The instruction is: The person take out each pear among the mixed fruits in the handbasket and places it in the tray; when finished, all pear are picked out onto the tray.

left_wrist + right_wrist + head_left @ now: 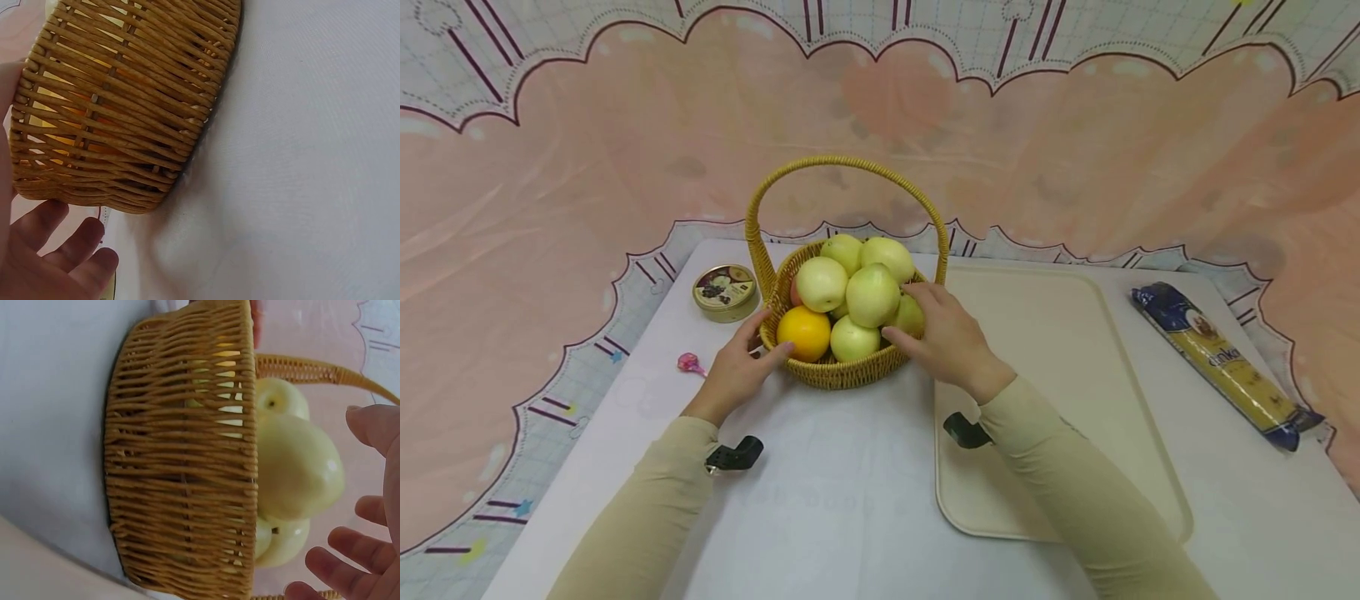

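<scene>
A woven wicker basket (pixel 842 377) with a tall arched handle stands on the white table. It is heaped with several pale green, pear-like fruits (pixel 872 296) and an orange (pixel 803 335); a bit of reddish fruit shows behind the orange. My left hand (pixel 736 371) holds the basket's left rim, thumb over the edge near the orange and fingers along the outer wall (pixel 119 106). Over the basket's right side, my right hand (pixel 951 340) reaches with fingers spread beside the fruits. In the right wrist view its fingers (pixel 356 547) stand apart from the nearest pale green fruit (pixel 300 469).
Left of the basket are a round gold tin (pixel 725 293) and a pink-wrapped lollipop (pixel 688 362). A beige tray (pixel 1037 333) lies to the right, partly under my right forearm. Farther right is a long blue-and-yellow packet (pixel 1217 358). A patterned cloth (pixel 1075 167) hangs behind.
</scene>
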Demonstrator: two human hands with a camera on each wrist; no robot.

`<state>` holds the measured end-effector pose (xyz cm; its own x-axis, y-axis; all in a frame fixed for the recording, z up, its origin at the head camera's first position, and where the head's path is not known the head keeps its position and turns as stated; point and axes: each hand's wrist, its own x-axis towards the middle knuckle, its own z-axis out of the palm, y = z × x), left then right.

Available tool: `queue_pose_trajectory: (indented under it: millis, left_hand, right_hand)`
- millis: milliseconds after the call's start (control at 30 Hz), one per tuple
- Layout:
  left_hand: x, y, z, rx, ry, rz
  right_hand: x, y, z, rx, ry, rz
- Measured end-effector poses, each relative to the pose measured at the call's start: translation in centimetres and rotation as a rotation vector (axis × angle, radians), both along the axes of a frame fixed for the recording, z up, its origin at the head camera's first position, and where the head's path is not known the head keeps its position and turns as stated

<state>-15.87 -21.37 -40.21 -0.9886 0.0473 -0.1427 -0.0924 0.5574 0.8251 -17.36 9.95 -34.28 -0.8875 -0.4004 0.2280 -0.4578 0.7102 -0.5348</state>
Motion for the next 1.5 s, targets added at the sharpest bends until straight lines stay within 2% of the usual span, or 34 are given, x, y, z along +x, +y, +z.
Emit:
queue_pose_trajectory:
  millis: [367,800,1267,1500]
  left_hand:
    - [0.3,0.4,0.0,0.019,0.001,0.010]
    - [0.3,0.6,-0.6,0.054,0.006,0.009]
    - [0.5,0.4,-0.5,0.058,0.025,0.018]
    - [0.4,0.3,-0.4,0.047,0.039,0.018]
  right_hand:
    - [-0.9,-1.5,-0.1,-0.021,-0.010,0.021]
    - [-2.9,-2.7,-0.2,-0.105,-0.132,-0.051]
    - [-4.3,-3.2,-0.7,-0.213,-0.176,-0.042]
    - [-4.3,-3.3,-1.0,-0.239,-0.155,-0.032]
